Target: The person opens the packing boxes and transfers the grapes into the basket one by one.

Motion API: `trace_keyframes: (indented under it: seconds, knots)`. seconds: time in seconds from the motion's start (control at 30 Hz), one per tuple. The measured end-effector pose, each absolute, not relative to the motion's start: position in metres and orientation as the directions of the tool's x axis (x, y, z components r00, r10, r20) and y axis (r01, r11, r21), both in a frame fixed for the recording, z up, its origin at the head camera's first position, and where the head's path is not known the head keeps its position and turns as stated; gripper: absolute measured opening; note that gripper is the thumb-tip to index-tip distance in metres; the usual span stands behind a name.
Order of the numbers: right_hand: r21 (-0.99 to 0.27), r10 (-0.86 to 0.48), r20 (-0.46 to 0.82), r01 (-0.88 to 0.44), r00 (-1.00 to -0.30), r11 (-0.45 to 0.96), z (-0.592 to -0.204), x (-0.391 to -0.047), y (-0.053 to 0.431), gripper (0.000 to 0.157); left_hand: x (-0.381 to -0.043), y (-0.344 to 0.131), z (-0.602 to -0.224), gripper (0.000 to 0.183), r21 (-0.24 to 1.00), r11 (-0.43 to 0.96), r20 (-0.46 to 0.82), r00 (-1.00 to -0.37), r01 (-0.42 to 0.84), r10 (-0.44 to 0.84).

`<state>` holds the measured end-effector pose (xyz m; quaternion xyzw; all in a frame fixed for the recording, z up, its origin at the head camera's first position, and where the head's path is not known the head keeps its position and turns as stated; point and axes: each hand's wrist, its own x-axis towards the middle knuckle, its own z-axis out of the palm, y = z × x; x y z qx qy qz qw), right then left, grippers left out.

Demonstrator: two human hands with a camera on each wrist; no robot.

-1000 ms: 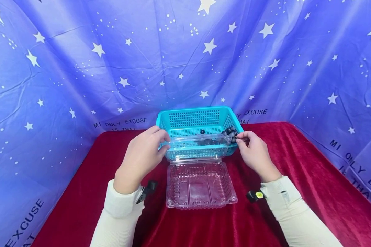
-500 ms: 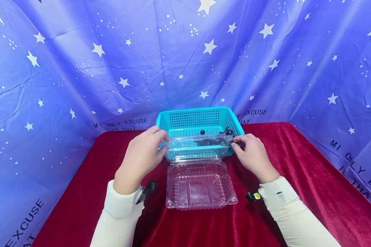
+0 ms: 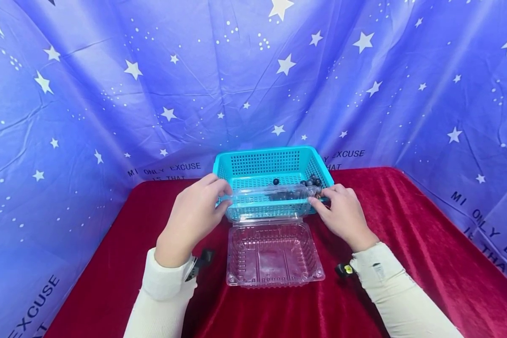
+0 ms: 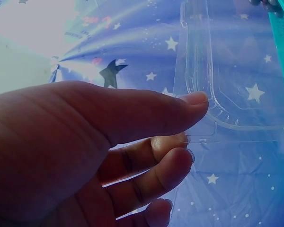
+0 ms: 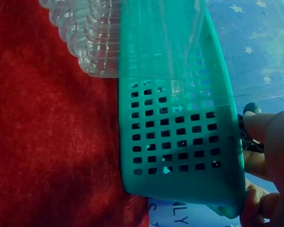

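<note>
Red velvet table (image 3: 426, 244), teal basket (image 3: 262, 162), clear clamshell box (image 3: 272, 253)

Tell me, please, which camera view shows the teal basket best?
The head view: the whole teal basket shows, with dark berries inside and both hands at its front. The right wrist view shows only one perforated side wall; the left wrist view catches just a sliver of its edge.

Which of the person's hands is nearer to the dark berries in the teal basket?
Right. The right hand is beside the dark berries at the teal basket's right corner; the left hand is at its opposite end.

Both arms reach forward, left hand (image 3: 194, 213) and right hand (image 3: 342, 213) each in a pinching grip.
</note>
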<state>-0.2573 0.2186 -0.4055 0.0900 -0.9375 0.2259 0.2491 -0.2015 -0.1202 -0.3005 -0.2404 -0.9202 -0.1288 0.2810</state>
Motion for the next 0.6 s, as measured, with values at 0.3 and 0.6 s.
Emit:
trace_keyframes:
  seconds: [0.3,0.6]
  knots:
    - [-0.347,-0.083,0.537,-0.310,-0.839,0.885,-0.4066,-0.2605,0.2179,0.038,-0.2018,-0.1205,-0.2991,0.019,0.095,0.848,0.593,-0.714,0.521,0.373]
    - [-0.360,-0.074,0.503,-0.287,-0.861,0.888,-0.4041,-0.2592,0.2171,0.044,-0.2016,-0.1202,-0.2997,0.019,0.095,0.846,0.594,-0.712,0.525,0.375]
